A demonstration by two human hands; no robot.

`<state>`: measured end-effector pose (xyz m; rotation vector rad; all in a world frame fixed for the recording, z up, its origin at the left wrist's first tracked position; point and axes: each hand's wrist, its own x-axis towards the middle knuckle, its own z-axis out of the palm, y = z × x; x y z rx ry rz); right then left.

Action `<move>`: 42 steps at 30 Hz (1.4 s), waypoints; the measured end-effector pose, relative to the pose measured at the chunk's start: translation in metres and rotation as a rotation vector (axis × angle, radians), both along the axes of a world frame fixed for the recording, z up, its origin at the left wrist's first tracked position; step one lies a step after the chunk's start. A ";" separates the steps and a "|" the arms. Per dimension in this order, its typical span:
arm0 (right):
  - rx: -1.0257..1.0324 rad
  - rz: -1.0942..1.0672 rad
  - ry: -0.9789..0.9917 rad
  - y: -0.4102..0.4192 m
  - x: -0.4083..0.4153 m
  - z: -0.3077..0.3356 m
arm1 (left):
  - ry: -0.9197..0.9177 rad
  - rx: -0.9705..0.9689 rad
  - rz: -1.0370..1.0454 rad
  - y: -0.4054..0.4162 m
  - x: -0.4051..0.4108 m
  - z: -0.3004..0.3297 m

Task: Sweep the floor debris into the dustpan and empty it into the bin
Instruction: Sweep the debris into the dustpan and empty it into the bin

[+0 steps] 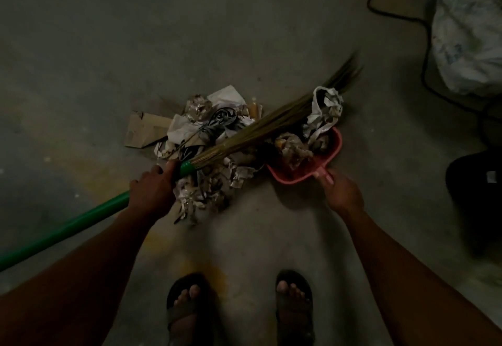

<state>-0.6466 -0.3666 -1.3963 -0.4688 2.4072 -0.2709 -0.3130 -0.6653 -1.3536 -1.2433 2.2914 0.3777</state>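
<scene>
left hand grips green broom, bristles laid over crumpled paper pile; right hand holds pink dustpan, partly filled w/ scraps.

Likely storeroom, garage or back room of building; exact kind unclear. Dim light. Bare grey concrete floor, stained yellow toward 6 o'clock. Black cable trailing loose at 1 o'clock. Bulging white plastic sack at 2 o'clock. Dark object at 3 o'clock, too dim to identify.
</scene>
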 end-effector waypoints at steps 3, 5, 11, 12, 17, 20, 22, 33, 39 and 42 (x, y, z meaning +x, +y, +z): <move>-0.035 -0.021 0.028 0.005 0.004 0.004 | -0.010 0.004 0.076 0.003 -0.003 0.002; -0.038 -0.024 0.045 0.008 0.006 0.005 | -0.019 0.001 0.130 0.004 -0.005 0.005; -0.085 -0.070 0.056 0.015 0.012 0.013 | -0.032 -0.037 0.160 0.003 -0.003 0.021; -0.112 -0.091 0.056 0.017 0.013 0.013 | -0.036 -0.046 0.152 0.003 -0.002 0.024; -0.215 -0.179 0.032 0.024 0.017 0.012 | -0.087 -0.089 0.109 0.008 0.012 0.031; -0.251 -0.189 -0.001 0.028 0.018 0.013 | -0.120 -0.113 0.126 0.014 0.021 0.031; -0.274 -0.203 -0.009 0.030 0.020 0.014 | -0.122 -0.121 0.153 0.019 0.024 0.030; -0.337 -0.254 -0.034 0.037 0.036 0.028 | -0.043 -0.109 0.359 0.034 0.006 0.032; -0.311 -0.283 -0.062 0.049 0.050 0.030 | 0.073 -0.071 0.283 0.028 -0.020 0.045; -0.289 -0.307 -0.059 0.061 0.057 0.028 | 0.074 -0.067 0.262 0.027 -0.030 0.047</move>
